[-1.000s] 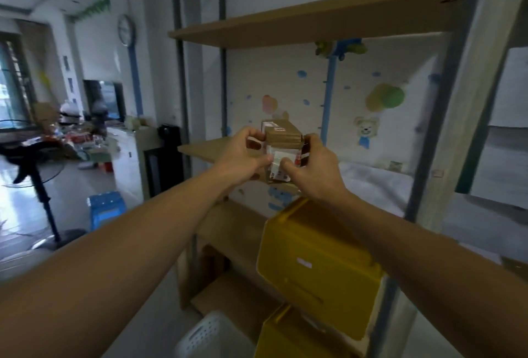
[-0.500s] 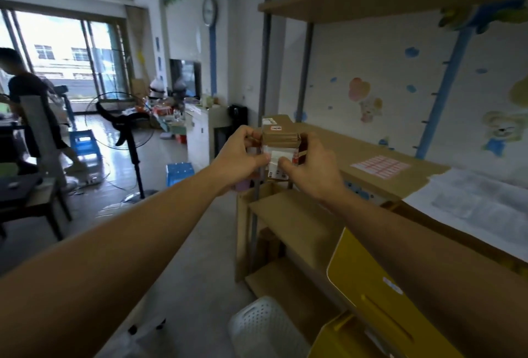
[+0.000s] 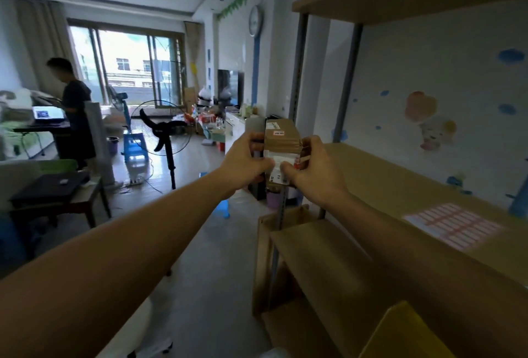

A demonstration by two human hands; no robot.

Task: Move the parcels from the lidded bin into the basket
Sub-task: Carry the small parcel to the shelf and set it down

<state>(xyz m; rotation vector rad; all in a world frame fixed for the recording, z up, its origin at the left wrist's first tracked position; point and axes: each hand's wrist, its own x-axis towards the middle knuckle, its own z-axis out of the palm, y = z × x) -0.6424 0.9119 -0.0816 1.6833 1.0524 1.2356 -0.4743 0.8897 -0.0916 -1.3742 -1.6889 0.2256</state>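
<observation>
Head view. Both arms reach forward from the lower edge and meet near the centre of the frame, where the two hands hold one small brown cardboard parcel (image 3: 281, 148) upright in the air. The left hand (image 3: 245, 163) grips the parcel at its 9 o'clock side, fingers curled round the edge and thumb laid across the white label (image 3: 278, 167) on the near face. The right hand (image 3: 315, 171) grips at 3 o'clock, fingers wrapped behind the carton and thumb pressed on the label; the two thumb tips nearly meet. A small red sticker (image 3: 279, 133) sits on the parcel's top face.

At 3 o'clock of the hands stands a wooden shelf unit (image 3: 400, 183); a sheet of red-and-white stickers (image 3: 453, 226) lies on its middle board. At 5 o'clock, in the lower corner, shows the rim of a yellow bin (image 3: 405, 332). At 10 o'clock a black standing fan (image 3: 163, 129) is on the floor, and farther off a person (image 3: 75, 106) stands by a desk before the window.
</observation>
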